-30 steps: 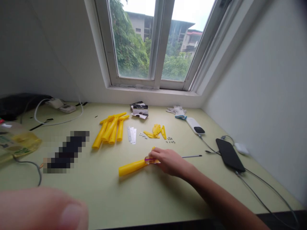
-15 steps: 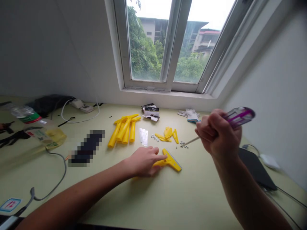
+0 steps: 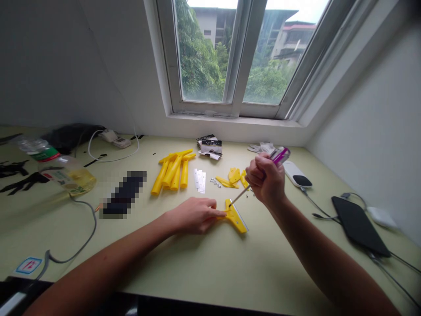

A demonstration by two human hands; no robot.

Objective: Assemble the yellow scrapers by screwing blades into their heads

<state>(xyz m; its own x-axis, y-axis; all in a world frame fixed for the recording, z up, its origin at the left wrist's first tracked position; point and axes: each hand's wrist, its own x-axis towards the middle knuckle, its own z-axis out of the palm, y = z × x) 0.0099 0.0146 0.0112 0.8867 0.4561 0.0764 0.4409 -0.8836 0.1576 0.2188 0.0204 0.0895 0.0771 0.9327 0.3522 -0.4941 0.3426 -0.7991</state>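
Note:
My left hand is wrapped round the handle of a yellow scraper, pressing it to the table with the index finger along its neck. The scraper's wide head points right and a thin blade edge shows along it. In my right hand, a screwdriver with a clear and purple handle is held in a fist. Its shaft slants down to the left, and the tip meets the upper part of the scraper head. A small screw or nut shows lower on the head. Whether a screw sits under the tip I cannot tell.
Behind my left hand lie several yellow scraper handles, white blades, small metal nuts and yellow plates. Black-and-white packets and gloves lie farther back. A bottle is left; a power bank and black phone are right.
My right hand has moved left and down, bringing the screwdriver tip from the small screws onto the scraper head. My left hand keeps its hold. The view has shifted slightly.

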